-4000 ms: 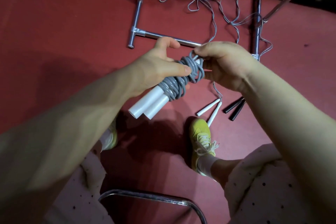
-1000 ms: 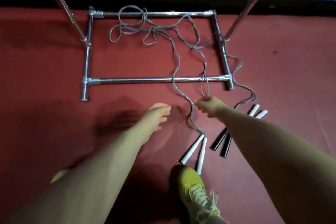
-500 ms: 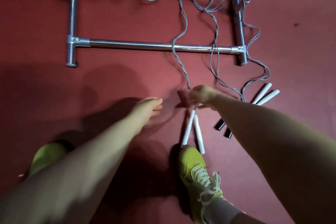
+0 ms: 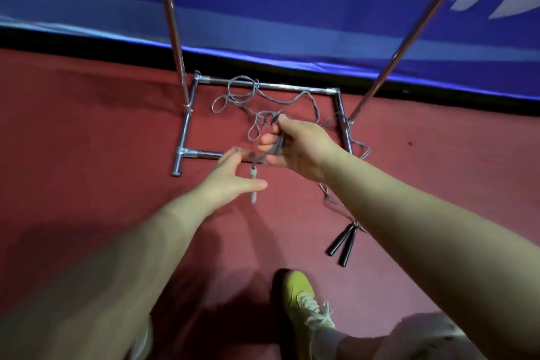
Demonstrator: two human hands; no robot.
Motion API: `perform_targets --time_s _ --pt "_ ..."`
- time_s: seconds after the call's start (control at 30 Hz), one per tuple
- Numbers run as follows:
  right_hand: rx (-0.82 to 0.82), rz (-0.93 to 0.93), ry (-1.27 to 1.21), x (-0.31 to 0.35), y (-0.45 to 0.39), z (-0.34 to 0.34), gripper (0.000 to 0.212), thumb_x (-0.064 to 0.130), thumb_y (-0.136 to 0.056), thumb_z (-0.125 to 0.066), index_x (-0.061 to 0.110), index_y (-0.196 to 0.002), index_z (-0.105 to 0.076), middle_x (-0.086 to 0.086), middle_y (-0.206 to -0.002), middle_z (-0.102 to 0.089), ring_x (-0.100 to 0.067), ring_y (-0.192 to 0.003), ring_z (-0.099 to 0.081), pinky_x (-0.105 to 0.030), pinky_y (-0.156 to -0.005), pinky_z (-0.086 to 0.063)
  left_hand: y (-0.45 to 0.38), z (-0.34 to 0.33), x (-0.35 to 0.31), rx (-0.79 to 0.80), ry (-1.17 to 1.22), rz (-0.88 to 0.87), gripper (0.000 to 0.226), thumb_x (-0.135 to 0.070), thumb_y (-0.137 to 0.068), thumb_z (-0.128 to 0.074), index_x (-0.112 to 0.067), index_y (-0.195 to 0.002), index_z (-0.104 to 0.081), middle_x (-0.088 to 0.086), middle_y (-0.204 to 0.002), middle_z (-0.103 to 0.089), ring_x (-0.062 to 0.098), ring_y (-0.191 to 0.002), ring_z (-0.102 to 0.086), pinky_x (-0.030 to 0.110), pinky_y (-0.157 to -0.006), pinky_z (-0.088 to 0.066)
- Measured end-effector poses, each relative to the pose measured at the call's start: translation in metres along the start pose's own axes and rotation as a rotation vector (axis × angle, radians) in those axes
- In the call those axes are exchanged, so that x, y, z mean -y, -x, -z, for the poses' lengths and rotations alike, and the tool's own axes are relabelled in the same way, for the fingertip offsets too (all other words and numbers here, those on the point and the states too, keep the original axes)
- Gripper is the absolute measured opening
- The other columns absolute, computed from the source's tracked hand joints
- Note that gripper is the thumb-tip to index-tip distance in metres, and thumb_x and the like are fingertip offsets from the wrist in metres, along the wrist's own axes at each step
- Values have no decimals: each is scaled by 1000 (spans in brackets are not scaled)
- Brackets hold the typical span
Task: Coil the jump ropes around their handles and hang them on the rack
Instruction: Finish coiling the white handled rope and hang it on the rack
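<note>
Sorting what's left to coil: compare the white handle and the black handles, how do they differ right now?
The white handle dangles off the floor from cord gripped in the right hand; the black handles lie on the floor, untouched. White shows one, blurred; black a clear pair. Both have grey cord attached.

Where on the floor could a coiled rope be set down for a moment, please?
Bare red floor lies left of the rack base, and between the yellow shoe and the left hand. Inside the base, tangled grey rope crowds it; black handles lie right.
</note>
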State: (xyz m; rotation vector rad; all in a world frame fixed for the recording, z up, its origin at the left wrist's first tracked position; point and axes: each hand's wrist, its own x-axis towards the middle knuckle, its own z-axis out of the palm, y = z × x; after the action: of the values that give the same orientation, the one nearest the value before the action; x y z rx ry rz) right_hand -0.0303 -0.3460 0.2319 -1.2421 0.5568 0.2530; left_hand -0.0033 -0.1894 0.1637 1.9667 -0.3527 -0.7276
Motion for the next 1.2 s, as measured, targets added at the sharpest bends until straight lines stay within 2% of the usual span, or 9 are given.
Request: perform_targets --time_s 0.13,0.33,0.43,0.57,0.67,0.8,1.0,1.1,1.2 --pt "4 94 -65 32 50 -40 32 30 -103 -36 16 -76 -48 2 -60 -65 -11 -60 -68 -21 -49 -52 46 13 -30 -81 53 -53 47 -18 -72 -78 -17 -111 -52 -4 -112 -53 -5 -91 -54 7 -70 -39" --pt "-21 102 -307 46 96 -61 33 31 -102 -38 15 -75 -48 2 -55 -62 -12 -61 -70 -21 -52 -56 97 -4 -43 124 318 -32 50 -15 -78 -72 -24 -121 -45 -11 -105 -62 4 -89 -60 20 -77 -42" --pt "-45 86 -325 46 107 -64 33 31 -102 -39 15 -75 -48 2 -54 -62 -12 -60 -70 -21 -52 -56 115 -9 -50 106 458 -20 11 -4 -92 -54 -12 -99 -56 0 -84 -63 12 -75 -61 23 -72 -46" --pt "-76 38 -270 38 111 -67 34 31 -103 -37 14 -75 -48 0 -57 -66 -13 -58 -70 -22 -45 -54 125 -6 -53 70 534 25 22 1 -94 -44 -18 -88 -53 2 -68 -52 9 -58 -52 23 -60 -44" --pt "-117 -17 -47 25 107 -60 37 37 -101 -38 14 -75 -52 -4 -65 -67 -17 -62 -69 -27 -51 -56 122 0 -47 102 483 93 16 -4 -96 -43 -14 -84 -47 0 -57 -40 6 -37 -38 23 -46 -41" --pt "-535 204 782 -8 103 -26 36 40 -97 -42 10 -90 -59 -11 -91 -63 -29 -90 -58 -34 -80 -46 121 17 -40 317 395 255 20 -16 -97 -46 -14 -78 -48 -4 -52 -42 6 -38 -37 23 -45 -45" --pt "33 488 862 -32 97 -12 35 15 -100 -45 17 -135 -50 6 -135 -49 -4 -132 -34 -16 -108 -22 113 45 -42 532 390 329 18 -25 -82 -62 -7 -80 -61 9 -67 -66 18 -55 -63 28 -56 -53" --pt "156 467 760 -27 93 -7 33 19 -100 -45 30 -130 -46 20 -137 -43 4 -137 -24 -11 -112 -17 114 48 -42 620 375 337 29 -31 -75 -58 -5 -84 -64 13 -73 -69 21 -60 -64 30 -58 -54" --pt "299 394 751 -31 91 -10 30 28 -93 -44 28 -122 -54 13 -128 -55 3 -126 -43 -8 -102 -30 109 48 -45 602 396 333 30 -32 -75 -57 -4 -84 -63 12 -70 -69 20 -58 -64 30 -56 -54"
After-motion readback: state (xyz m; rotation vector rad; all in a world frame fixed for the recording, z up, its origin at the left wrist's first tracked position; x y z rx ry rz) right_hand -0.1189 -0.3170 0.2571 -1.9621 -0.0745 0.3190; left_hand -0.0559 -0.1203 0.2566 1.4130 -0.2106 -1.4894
